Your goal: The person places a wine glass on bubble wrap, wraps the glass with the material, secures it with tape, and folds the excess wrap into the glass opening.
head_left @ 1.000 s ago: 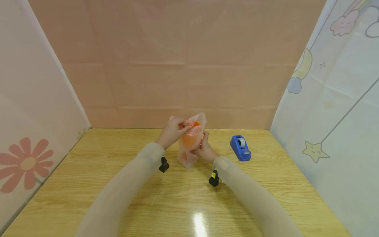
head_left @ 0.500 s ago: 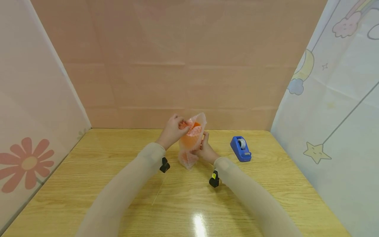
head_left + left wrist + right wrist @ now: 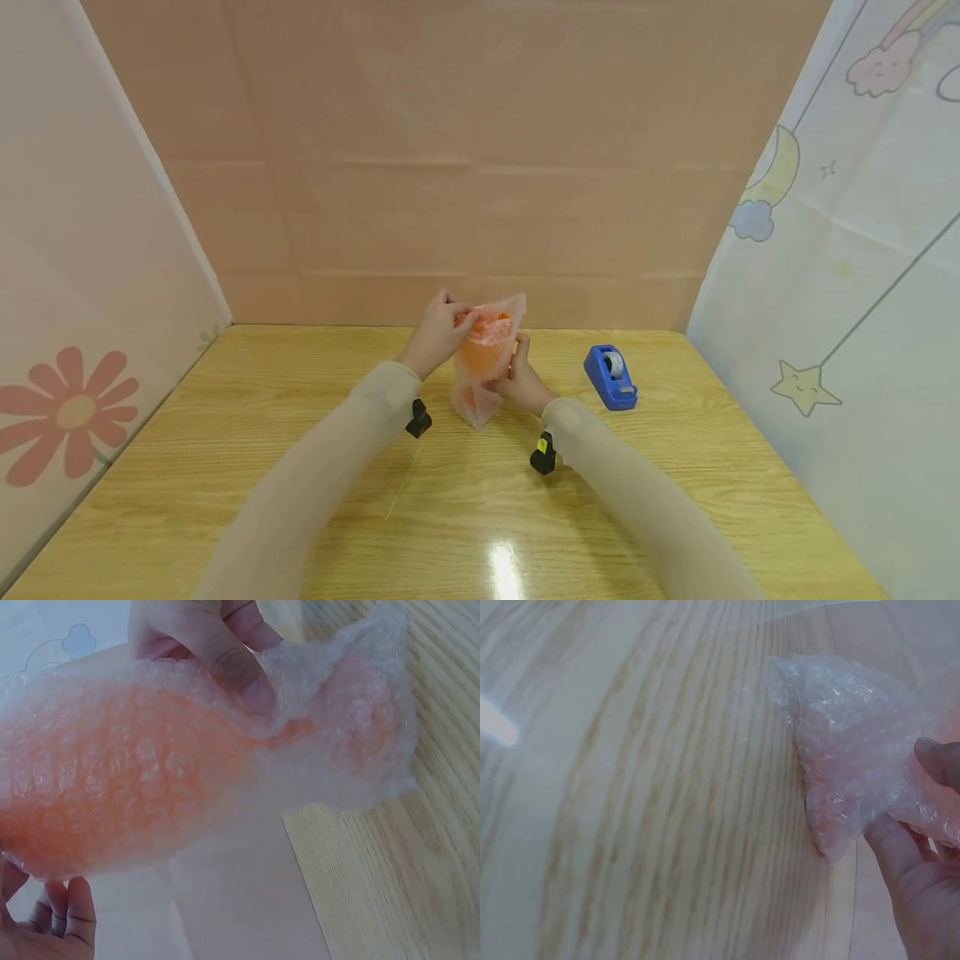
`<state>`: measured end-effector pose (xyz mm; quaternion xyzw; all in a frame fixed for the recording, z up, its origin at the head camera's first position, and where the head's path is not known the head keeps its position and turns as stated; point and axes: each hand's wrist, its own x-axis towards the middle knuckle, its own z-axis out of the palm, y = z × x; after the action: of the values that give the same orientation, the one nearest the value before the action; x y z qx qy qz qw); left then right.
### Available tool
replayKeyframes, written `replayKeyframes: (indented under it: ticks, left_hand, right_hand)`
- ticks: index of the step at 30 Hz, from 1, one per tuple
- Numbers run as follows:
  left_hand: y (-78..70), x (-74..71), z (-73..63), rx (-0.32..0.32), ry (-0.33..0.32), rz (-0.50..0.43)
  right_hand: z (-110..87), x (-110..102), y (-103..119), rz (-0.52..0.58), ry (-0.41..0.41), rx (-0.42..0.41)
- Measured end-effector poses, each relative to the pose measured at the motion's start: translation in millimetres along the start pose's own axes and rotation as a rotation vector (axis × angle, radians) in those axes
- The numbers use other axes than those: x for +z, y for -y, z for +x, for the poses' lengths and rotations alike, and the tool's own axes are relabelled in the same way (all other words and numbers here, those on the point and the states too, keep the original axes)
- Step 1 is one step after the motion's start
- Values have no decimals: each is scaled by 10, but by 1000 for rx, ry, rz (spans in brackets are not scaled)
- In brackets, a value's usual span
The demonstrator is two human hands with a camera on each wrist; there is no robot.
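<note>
A stemmed orange glass, shaped like a goblet, is wrapped in bubble wrap (image 3: pixel 481 354) and held upright over the back middle of the table. My left hand (image 3: pixel 435 334) grips the wrap at the upper left of the bowl. Lower on the right, my right hand (image 3: pixel 525 385) holds the narrow stem through the wrap. In the left wrist view the orange bowl (image 3: pixel 127 780) shows through the bubbles, and the right thumb (image 3: pixel 255 694) presses on the stem. The wrapped foot flares out below in the right wrist view, the wrap's crumpled end (image 3: pixel 840 735) close to the tabletop.
A blue tape dispenser (image 3: pixel 611 377) with a roll of clear tape stands to the right of my right hand. A thin pale strip (image 3: pixel 401 492) lies on the wooden table (image 3: pixel 187 467). A pink-brown sheet (image 3: pixel 465 167) rises behind the table, with patterned sheets at both sides.
My left thumb has shifted slightly up and left. The wrap's top corner has dropped a little, and less bare orange shows at the opening. My right hand keeps its hold.
</note>
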<state>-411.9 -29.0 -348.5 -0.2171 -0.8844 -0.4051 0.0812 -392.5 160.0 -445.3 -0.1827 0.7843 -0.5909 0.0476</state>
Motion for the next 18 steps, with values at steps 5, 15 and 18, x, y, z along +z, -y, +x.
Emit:
replayKeyframes:
  ticks: [5, 15, 18]
  left_hand:
    - [-16, 6, 2, -55, -5, -26]
    - [-72, -36, 64, -183, 31, -67]
    - [-100, -59, 63, -222, 44, -78]
  right_hand:
    - [10, 2, -17, 3, 4, -13]
    - [-5, 3, 8, 0, 10, -35]
    - [-3, 7, 18, -2, 12, -25]
